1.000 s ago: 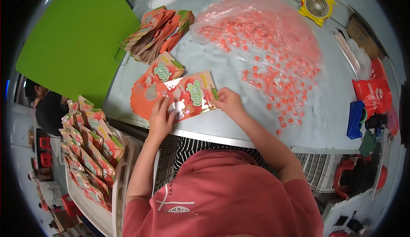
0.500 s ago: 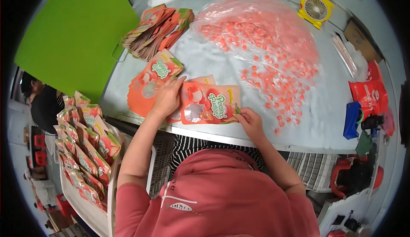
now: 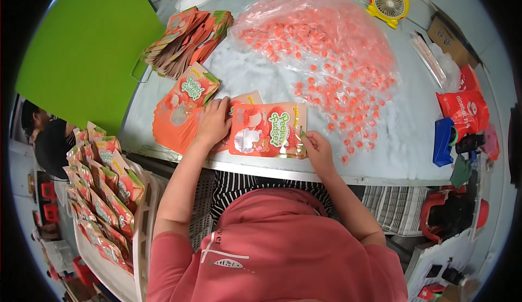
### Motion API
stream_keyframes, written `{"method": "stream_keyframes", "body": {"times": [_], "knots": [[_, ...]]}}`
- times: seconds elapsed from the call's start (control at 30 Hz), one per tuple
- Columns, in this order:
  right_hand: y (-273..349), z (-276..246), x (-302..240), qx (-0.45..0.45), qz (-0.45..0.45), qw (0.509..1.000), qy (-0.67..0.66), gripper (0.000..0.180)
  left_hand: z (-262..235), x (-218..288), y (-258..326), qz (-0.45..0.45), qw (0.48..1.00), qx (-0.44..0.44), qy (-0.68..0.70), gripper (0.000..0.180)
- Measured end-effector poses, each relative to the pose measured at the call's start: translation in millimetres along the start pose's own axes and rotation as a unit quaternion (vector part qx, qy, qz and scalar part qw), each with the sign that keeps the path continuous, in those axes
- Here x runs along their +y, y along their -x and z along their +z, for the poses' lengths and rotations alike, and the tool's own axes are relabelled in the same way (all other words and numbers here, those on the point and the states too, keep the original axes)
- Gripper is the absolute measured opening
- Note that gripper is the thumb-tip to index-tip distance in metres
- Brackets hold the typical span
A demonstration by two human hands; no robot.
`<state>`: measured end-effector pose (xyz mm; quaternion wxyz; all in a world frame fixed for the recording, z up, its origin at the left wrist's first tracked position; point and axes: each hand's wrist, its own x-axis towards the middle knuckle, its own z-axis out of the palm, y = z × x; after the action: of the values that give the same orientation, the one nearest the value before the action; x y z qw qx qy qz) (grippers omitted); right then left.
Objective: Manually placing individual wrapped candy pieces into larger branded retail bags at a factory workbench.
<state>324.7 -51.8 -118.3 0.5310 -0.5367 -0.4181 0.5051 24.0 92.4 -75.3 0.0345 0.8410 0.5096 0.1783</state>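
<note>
A flat red and peach candy pouch (image 3: pixel 255 125) lies in front of me, its printed face up. My right hand (image 3: pixel 319 151) pinches its right edge near the lower corner. My left hand (image 3: pixel 213 122) rests flat, fingers apart, over a fanned row of similar pouches (image 3: pixel 173 122), close to the held pouch's left edge. Another pouch (image 3: pixel 247 98) shows partly from behind the held one. To the right and beyond, red candies in clear wrappers (image 3: pixel 348 111) are scattered, spilling from a large clear plastic bag (image 3: pixel 321 19).
A bundle of pouches (image 3: pixel 182 41) stands at the back left beside a green panel (image 3: pixel 81 46). A white crate (image 3: pixel 140 236) on my left holds several plump pouches (image 3: pixel 106 193). A yellow fan (image 3: pixel 389 2), a red bag (image 3: pixel 462 111) and a blue holder (image 3: pixel 443 141) line the right side.
The view has shifted slightly. The held pouch lies a little straighter and further from my left hand, whose fingers have spread. My right hand keeps its pinch on the edge.
</note>
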Motion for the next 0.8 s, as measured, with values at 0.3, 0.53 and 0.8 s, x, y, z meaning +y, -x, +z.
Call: {"method": "stream_keyframes", "body": {"times": [0.3, 0.53, 0.8], "knots": [[2, -9, -5, 0.02, 0.033, 0.999, 0.007, 0.01, -14, -25, -16, -0.074, 0.989, -0.104, 0.081, 0.012], [2, -13, -5, 0.012, 0.019, 0.999, -0.05, 0.007, -100, -78, -25, -0.051, 0.976, -0.147, 0.152, 0.013], [4, -6, -9, -0.014, 0.021, 0.997, -0.072, 0.007, -89, -85, -49, -0.301, 0.9, 0.092, -0.301, 0.028]]}}
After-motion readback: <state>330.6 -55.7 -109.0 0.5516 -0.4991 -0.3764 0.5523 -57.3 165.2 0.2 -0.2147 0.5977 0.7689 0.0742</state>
